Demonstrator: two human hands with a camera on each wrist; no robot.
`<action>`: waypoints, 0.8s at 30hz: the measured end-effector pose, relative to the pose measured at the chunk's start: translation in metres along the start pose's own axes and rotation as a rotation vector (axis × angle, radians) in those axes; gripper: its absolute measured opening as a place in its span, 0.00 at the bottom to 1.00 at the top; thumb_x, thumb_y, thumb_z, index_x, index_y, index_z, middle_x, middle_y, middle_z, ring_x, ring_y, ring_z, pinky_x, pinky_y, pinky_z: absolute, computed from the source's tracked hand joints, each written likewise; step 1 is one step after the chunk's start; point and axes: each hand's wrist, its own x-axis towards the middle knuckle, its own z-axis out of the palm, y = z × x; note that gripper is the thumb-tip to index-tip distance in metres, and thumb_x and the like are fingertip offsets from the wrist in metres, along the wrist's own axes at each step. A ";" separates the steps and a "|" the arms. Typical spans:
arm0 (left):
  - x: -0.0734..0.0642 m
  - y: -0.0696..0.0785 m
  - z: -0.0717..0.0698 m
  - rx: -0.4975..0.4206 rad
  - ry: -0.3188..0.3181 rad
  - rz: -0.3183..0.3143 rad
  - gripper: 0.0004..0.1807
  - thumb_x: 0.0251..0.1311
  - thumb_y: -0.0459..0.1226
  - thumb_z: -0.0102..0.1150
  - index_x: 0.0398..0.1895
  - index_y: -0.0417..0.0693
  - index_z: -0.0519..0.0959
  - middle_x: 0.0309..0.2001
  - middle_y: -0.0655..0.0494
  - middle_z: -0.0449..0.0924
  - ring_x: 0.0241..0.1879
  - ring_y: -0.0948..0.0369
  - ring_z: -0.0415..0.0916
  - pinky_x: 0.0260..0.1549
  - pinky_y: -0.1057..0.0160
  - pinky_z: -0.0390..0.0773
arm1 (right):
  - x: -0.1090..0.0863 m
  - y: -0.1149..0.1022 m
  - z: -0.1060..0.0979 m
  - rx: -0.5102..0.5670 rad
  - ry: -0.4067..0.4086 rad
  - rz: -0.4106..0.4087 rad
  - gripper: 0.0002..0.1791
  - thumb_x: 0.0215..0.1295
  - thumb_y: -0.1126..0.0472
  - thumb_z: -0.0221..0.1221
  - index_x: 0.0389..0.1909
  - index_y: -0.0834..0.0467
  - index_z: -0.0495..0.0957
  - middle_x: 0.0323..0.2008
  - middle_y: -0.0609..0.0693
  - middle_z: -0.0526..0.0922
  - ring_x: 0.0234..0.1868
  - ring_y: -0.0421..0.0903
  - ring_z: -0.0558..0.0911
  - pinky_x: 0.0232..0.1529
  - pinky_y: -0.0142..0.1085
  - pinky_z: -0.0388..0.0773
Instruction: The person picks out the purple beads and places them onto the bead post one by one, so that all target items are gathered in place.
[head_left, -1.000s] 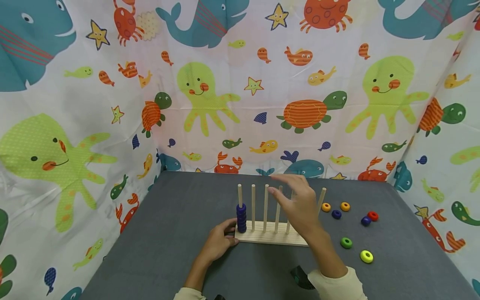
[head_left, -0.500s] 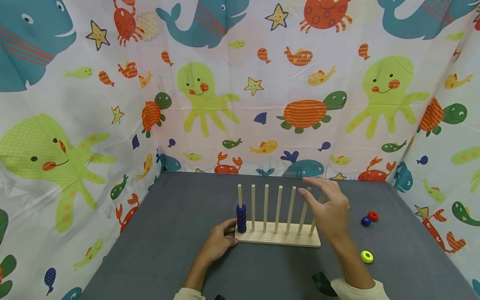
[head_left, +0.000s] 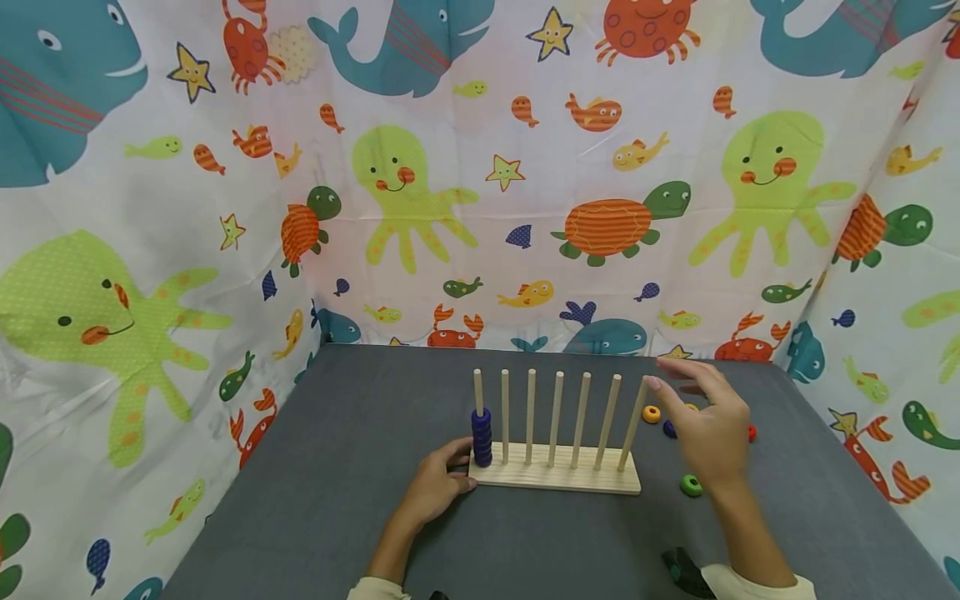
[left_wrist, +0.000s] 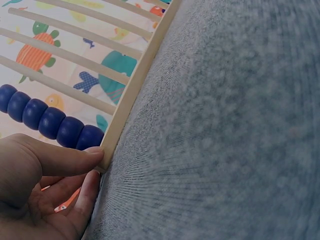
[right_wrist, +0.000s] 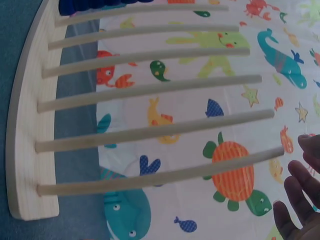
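Note:
A wooden peg stand has several upright pegs in a row on a pale base. Blue beads are stacked on its leftmost peg; the other pegs are bare. My left hand holds the left end of the base. In the left wrist view, the thumb lies on the base's corner, with fingers on the other side. Beside the top of the rightmost peg is my right hand, raised, thumb and fingers apart, holding nothing. The right wrist view catches its fingertips near that peg's tip.
On the grey table, right of the stand, lie loose beads: orange, blue, green and red. My right hand and forearm partly cover that area. A curtain printed with sea animals surrounds the table.
My right hand has moved rightward along the peg tops, from the middle pegs to the rightmost one. The green bead shows again; the yellow one is now hidden. My left hand stays put.

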 end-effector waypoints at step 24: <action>0.001 -0.001 0.000 0.000 -0.004 -0.007 0.36 0.62 0.24 0.68 0.75 0.43 0.74 0.66 0.36 0.79 0.60 0.43 0.82 0.56 0.50 0.86 | -0.014 0.095 -0.037 -0.266 -0.214 0.281 0.25 0.77 0.49 0.63 0.66 0.61 0.80 0.55 0.61 0.87 0.54 0.50 0.80 0.47 0.28 0.71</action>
